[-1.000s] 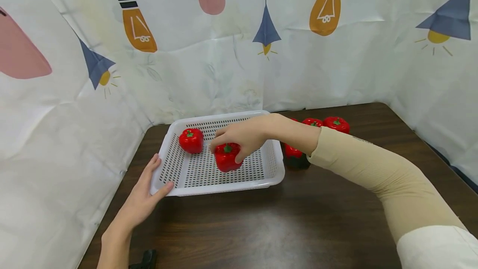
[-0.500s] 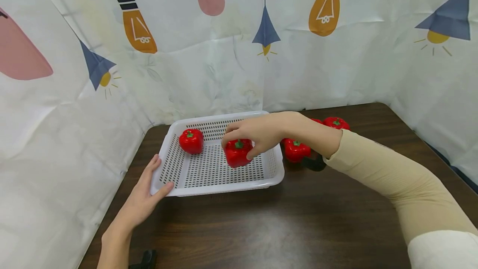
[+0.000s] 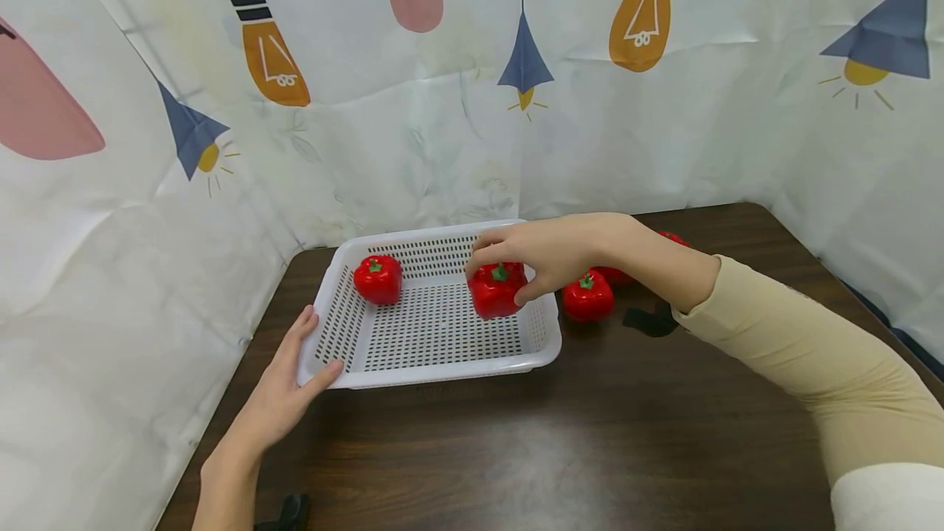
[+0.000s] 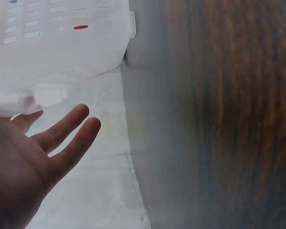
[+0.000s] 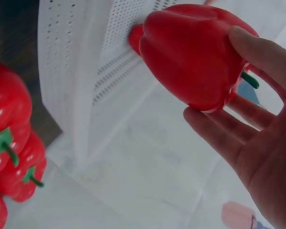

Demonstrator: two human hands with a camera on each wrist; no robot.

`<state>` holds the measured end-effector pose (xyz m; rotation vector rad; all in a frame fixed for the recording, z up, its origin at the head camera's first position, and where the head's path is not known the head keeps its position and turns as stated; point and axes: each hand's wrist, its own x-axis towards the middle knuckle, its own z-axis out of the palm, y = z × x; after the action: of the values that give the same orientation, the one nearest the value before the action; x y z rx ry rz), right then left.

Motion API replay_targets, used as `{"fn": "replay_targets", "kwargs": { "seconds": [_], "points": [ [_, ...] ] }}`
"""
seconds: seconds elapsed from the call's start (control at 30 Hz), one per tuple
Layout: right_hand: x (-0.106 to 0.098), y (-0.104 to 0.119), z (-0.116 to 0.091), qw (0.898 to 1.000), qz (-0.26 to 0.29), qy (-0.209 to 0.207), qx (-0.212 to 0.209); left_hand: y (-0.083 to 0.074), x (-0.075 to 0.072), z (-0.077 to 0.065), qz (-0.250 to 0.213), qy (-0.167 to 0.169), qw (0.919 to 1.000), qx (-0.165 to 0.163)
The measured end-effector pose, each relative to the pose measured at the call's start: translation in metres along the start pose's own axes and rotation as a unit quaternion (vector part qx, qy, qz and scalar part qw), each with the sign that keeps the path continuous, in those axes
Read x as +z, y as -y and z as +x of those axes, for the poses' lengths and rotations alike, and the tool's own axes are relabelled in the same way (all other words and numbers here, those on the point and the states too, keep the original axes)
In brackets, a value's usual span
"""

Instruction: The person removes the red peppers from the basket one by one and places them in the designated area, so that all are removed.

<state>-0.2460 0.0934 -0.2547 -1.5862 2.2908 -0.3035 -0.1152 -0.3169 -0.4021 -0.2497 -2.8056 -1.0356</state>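
My right hand (image 3: pixel 560 248) grips a red bell pepper (image 3: pixel 492 292) by its top, fingers and thumb on opposite sides, over the right part of a white perforated basket (image 3: pixel 435 375). The right wrist view shows this pepper's glossy side and green stem, with the fingertips and thumb (image 5: pixel 250 43) against it. Inside the basket, toward its left end, sits another red bell pepper (image 3: pixel 378 279). At the basket's front left corner is my left hand (image 3: pixel 280 388), thumb on the front rim and straight fingers along the left side; the left wrist view shows those fingers spread beside the basket wall.
Just right of the basket, a red bell pepper (image 3: pixel 587 296) stands on the dark wooden table (image 3: pixel 516 449). More red peppers lie behind my right forearm, partly hidden; several show in the right wrist view. A white curtain with printed lamps (image 3: pixel 413 146) borders the table.
My right hand has moved right with the pepper, from the basket's middle to its right part. The left hand and basket have stayed in place.
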Motion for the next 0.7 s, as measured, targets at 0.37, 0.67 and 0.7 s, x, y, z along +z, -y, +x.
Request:
{"fn": "replay_targets", "kwargs": {
  "seconds": [0.37, 0.67, 0.7],
  "points": [
    [-0.007, -0.011, -0.030, 0.999, 0.010, -0.033, 0.010, 0.001, 0.001, 0.000, 0.007, -0.001, 1.0000, -0.003],
    [-0.012, -0.023, -0.051, 0.998, -0.011, -0.066, 0.014, 0.001, 0.001, 0.001, 0.004, -0.002, 1.0000, -0.005],
    [-0.012, -0.025, -0.053, 0.997, -0.014, -0.071, 0.015, 0.001, 0.001, 0.001, 0.003, -0.002, 1.0000, -0.004]
  ]
}}
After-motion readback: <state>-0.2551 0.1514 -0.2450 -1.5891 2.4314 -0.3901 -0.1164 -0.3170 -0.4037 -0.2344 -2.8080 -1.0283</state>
